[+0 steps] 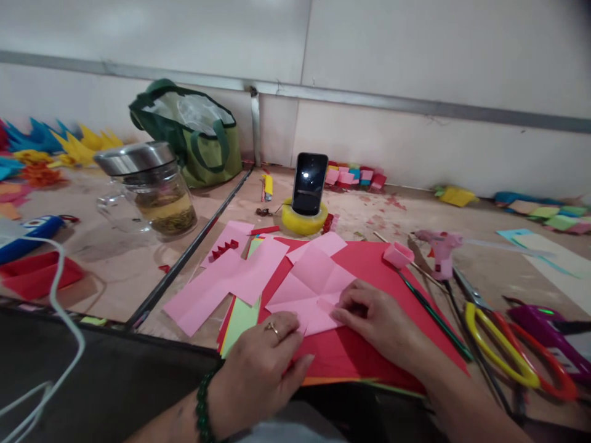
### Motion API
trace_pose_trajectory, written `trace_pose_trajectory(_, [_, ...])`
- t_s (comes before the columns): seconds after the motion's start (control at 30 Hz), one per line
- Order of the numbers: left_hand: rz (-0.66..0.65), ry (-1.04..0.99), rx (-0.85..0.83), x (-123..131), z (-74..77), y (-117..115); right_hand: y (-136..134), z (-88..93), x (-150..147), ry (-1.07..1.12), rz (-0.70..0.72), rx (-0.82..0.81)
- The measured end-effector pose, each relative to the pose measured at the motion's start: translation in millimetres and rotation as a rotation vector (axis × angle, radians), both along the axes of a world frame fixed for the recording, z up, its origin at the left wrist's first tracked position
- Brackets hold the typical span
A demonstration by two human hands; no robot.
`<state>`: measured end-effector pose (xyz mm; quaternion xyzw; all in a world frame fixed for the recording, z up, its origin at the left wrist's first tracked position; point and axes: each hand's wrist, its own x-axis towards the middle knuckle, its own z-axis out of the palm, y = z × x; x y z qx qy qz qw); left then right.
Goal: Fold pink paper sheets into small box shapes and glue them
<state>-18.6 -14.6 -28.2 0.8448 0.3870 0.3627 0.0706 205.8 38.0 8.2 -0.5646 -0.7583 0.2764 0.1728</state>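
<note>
A creased square of pink paper lies over a stack of coloured sheets topped with red paper. At its lower left corner, my left hand, with a ring and a green bead bracelet, has its fingers curled on the paper. My right hand pinches the paper's right lower edge between thumb and fingers, where a small flap stands up. Crease lines cross near the middle of the square. More pink paper pieces lie to the left, partly on the stack.
On the right are scissors, a pink glue gun, a green pen-like stick and a purple device. Behind stands a phone on a yellow tape roll. A glass tea mug and green bag stand left.
</note>
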Motion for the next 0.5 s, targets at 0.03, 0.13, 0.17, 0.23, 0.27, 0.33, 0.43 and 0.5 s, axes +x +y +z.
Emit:
trace_pose_trajectory(0.03, [-0.002, 0.005, -0.01, 0.3, 1.3, 0.1, 0.0, -0.2, 0.1, -0.001, 0.001, -0.003])
trace_pose_trajectory(0.13, [-0.001, 0.017, -0.029, 0.7, 4.6, 0.3, 0.0, -1.5, 1.1, -0.003, 0.0, -0.01])
trace_pose_trajectory(0.17, [0.0, 0.032, -0.034, 0.8, 5.4, 0.4, -0.1, -2.0, 1.6, -0.002, 0.0, -0.009])
trace_pose_trajectory(0.23, [-0.007, 0.086, -0.042, 0.8, 6.5, 0.9, -0.4, -3.1, 2.2, 0.002, 0.0, -0.002])
trace_pose_trajectory(0.27, [-0.016, 0.119, -0.048, 0.9, 6.7, 1.2, -0.6, -3.6, 2.4, 0.004, -0.002, 0.003])
trace_pose_trajectory(0.33, [-0.034, 0.168, -0.049, 1.1, 6.5, 1.8, -0.8, -4.7, 2.4, 0.003, -0.006, 0.007])
trace_pose_trajectory(0.43, [-0.037, 0.191, -0.047, 1.2, 5.8, 2.2, -0.7, -6.2, 2.5, 0.0, -0.003, 0.001])
trace_pose_trajectory(0.5, [-0.038, 0.203, -0.032, 0.9, 6.1, 2.2, -0.6, -6.7, 3.3, -0.006, 0.003, 0.006])
